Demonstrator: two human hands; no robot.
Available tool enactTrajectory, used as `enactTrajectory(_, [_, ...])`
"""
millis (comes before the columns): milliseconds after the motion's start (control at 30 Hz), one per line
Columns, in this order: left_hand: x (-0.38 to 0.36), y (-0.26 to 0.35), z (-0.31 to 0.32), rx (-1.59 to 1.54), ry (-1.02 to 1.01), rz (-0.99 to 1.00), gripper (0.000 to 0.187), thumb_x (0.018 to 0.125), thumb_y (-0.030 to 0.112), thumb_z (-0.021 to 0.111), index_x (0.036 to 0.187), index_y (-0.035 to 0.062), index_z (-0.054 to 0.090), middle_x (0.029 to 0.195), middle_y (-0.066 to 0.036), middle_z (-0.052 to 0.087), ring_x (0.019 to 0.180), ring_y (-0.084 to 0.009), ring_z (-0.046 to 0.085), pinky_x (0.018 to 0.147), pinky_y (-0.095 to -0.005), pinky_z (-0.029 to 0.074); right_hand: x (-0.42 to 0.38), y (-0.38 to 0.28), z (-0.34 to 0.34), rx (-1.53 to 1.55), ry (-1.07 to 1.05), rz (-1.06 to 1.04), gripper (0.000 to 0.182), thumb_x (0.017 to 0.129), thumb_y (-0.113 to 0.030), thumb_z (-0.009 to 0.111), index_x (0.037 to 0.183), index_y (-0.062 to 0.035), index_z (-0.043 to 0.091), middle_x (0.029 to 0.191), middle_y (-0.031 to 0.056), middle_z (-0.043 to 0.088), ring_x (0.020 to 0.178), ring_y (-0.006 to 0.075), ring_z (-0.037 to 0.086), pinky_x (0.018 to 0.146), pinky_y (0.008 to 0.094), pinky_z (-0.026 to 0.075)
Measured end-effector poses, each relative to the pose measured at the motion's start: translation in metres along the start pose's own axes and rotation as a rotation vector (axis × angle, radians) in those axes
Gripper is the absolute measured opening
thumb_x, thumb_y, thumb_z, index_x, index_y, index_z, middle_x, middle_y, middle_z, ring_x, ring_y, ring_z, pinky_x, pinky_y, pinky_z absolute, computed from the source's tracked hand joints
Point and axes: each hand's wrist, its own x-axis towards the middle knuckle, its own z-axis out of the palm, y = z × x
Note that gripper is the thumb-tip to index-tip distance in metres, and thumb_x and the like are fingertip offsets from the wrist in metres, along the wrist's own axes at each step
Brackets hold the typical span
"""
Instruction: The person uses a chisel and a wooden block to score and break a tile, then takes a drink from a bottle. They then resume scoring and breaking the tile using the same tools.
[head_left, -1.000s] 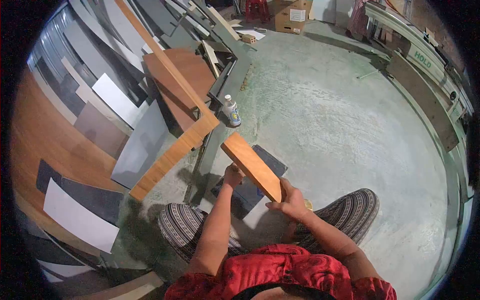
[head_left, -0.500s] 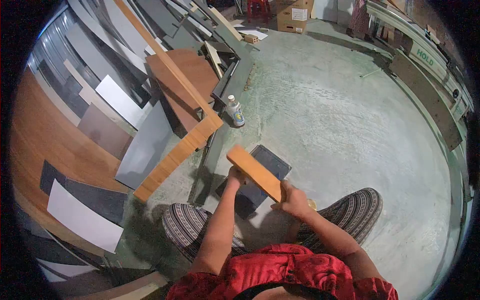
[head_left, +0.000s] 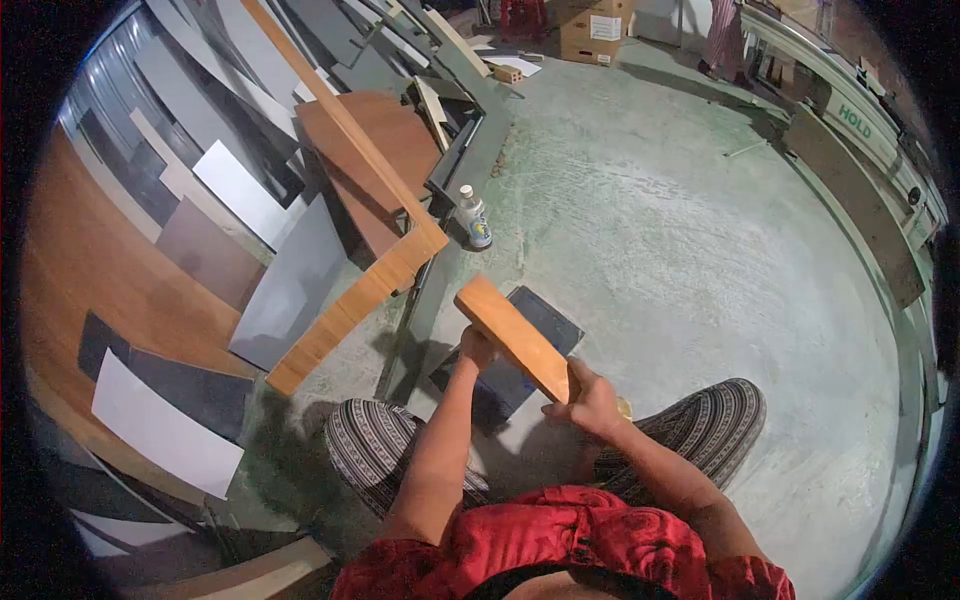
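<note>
An orange-brown wooden block [head_left: 514, 340] is held tilted in front of me, its far end up and to the left. My left hand [head_left: 479, 347] grips it from the left side, with the fingers partly hidden beneath it. At the block's near right end, my right hand [head_left: 592, 400] is closed around the edge, thumb and fingers pressed on the wood. Below the block, a dark flat box-like object [head_left: 548, 318] lies on the floor, partly covered by the block and my left hand.
A bottle [head_left: 473, 218] stands beyond the block, beside a dark metal frame. Boards and sheets [head_left: 150, 425] lean and lie at the left, with an L-shaped wooden piece [head_left: 350, 325]. A cardboard box [head_left: 590, 32] and another person's legs [head_left: 722, 40] are at the back.
The block's far end has risen slightly in view, and its broad face shows a little more. Both hands still hold it.
</note>
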Motion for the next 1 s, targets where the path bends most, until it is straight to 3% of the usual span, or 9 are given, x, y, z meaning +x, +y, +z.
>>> enactTrajectory(133, [-0.032,0.055,0.031,0.839,-0.050,0.068,0.024,0.087,0.010,0.052,0.108,-0.0009,0.055,0.106,-0.007,0.062,0.098,-0.0183,0.058,0.080,-0.0324,0.046,0.003,-0.002,0.003,0.055,0.077,-0.036,0.087,0.057,-0.033,0.077,0.128,-0.0010,0.038,0.110,0.0226,0.057,0.100,0.0362,0.057,0.082,0.0403,0.047])
enactTrajectory(233, [-0.016,0.039,0.025,-0.188,0.176,-0.329,0.026,0.087,0.011,0.049,0.110,-0.0011,0.055,0.108,-0.010,0.061,0.096,-0.0174,0.058,0.082,-0.0308,0.045,0.009,-0.021,-0.010,-0.196,-0.229,0.191,0.087,0.058,-0.031,0.077,0.128,0.0003,0.037,0.111,0.0233,0.056,0.101,0.0360,0.057,0.084,0.0391,0.046])
enactTrajectory(267, [0.013,-0.005,0.006,-0.186,0.174,-0.329,0.026,0.087,0.011,0.049,0.110,-0.0011,0.055,0.108,-0.010,0.061,0.096,-0.0174,0.058,0.082,-0.0308,0.045,0.008,-0.021,-0.011,-0.194,-0.227,0.192,0.087,0.058,-0.031,0.077,0.128,0.0003,0.037,0.111,0.0233,0.056,0.101,0.0360,0.057,0.084,0.0391,0.046])
enactTrajectory(333, [0.050,-0.093,-0.048,0.049,0.035,0.254,0.027,0.085,0.016,0.055,0.106,-0.0015,0.056,0.101,-0.010,0.063,0.091,-0.0175,0.059,0.081,-0.0309,0.045,0.004,-0.019,-0.011,-0.161,-0.160,0.095,0.087,0.058,-0.031,0.076,0.128,0.0005,0.036,0.109,0.0238,0.057,0.100,0.0368,0.057,0.084,0.0390,0.046])
enactTrajectory(467, [-0.023,0.035,0.017,0.709,-0.012,0.119,0.031,0.080,0.021,0.060,0.102,-0.0014,0.057,0.097,-0.009,0.065,0.089,-0.0195,0.061,0.079,-0.0318,0.046,-0.001,-0.008,0.001,0.035,0.017,-0.025,0.088,0.057,-0.030,0.077,0.128,0.0002,0.036,0.106,0.0231,0.058,0.097,0.0375,0.058,0.083,0.0399,0.046])
enactTrajectory(567, [-0.040,0.072,0.041,0.619,0.015,-0.021,0.033,0.079,0.022,0.060,0.102,-0.0009,0.058,0.101,-0.008,0.065,0.094,-0.0232,0.060,0.081,-0.0336,0.046,0.003,-0.015,-0.002,0.119,0.095,-0.093,0.088,0.056,-0.030,0.078,0.129,-0.0007,0.037,0.104,0.0231,0.059,0.097,0.0371,0.058,0.083,0.0403,0.046])
enactTrajectory(800, [0.028,-0.053,-0.035,-0.033,-0.071,0.064,0.039,0.080,0.035,0.055,0.109,0.0079,0.057,0.109,-0.010,0.062,0.104,-0.0261,0.056,0.089,-0.0333,0.044,0.004,0.002,0.005,-0.057,-0.056,0.020,0.087,0.056,-0.030,0.078,0.127,-0.0005,0.037,0.106,0.0236,0.058,0.099,0.0366,0.057,0.084,0.0404,0.046])
enactTrajectory(867, [-0.002,-0.007,-0.007,0.542,0.014,0.027,0.037,0.078,0.033,0.060,0.106,0.0074,0.058,0.105,-0.010,0.063,0.101,-0.0248,0.057,0.087,-0.0318,0.045,0.000,0.002,0.006,0.041,0.029,-0.041,0.087,0.056,-0.030,0.078,0.127,-0.0010,0.037,0.105,0.0232,0.059,0.098,0.0368,0.057,0.083,0.0410,0.046])
enactTrajectory(1000, [-0.005,0.010,0.004,-0.225,0.027,-0.228,0.030,0.082,0.021,0.057,0.106,0.0036,0.056,0.102,-0.010,0.062,0.099,-0.0220,0.057,0.085,-0.0320,0.046,0.003,-0.012,-0.002,0.050,0.037,-0.003,0.084,0.056,-0.028,0.078,0.124,0.0005,0.039,0.103,0.0236,0.059,0.098,0.0355,0.058,0.081,0.0386,0.045])
